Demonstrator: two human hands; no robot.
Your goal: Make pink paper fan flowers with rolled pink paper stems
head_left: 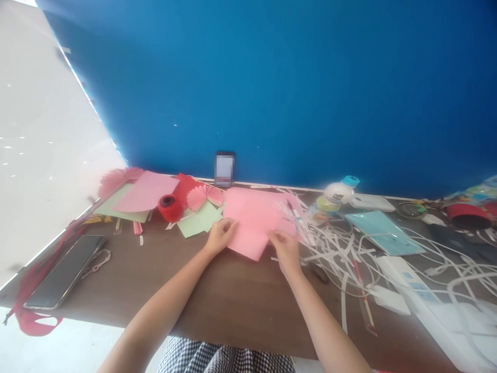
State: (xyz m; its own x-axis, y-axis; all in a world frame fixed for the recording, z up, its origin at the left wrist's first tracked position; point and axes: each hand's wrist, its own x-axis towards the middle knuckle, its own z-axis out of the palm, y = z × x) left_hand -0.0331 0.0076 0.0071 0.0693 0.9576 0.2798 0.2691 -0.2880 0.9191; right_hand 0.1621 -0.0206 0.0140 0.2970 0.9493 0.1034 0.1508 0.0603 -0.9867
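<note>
Left hand (222, 234) and right hand (285, 252) pinch opposite edges of a pink sheet (248, 234) at the table's (233, 305) middle, presumably to keep it steady. Long axis seems to run far to near, near edge slanting (far end blurs into pink paper (267, 199), length uncertain).

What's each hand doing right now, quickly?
Left hand: closed, holding the left side of the pink paper.
Right hand: closed, pinching the paper's right side.
</note>
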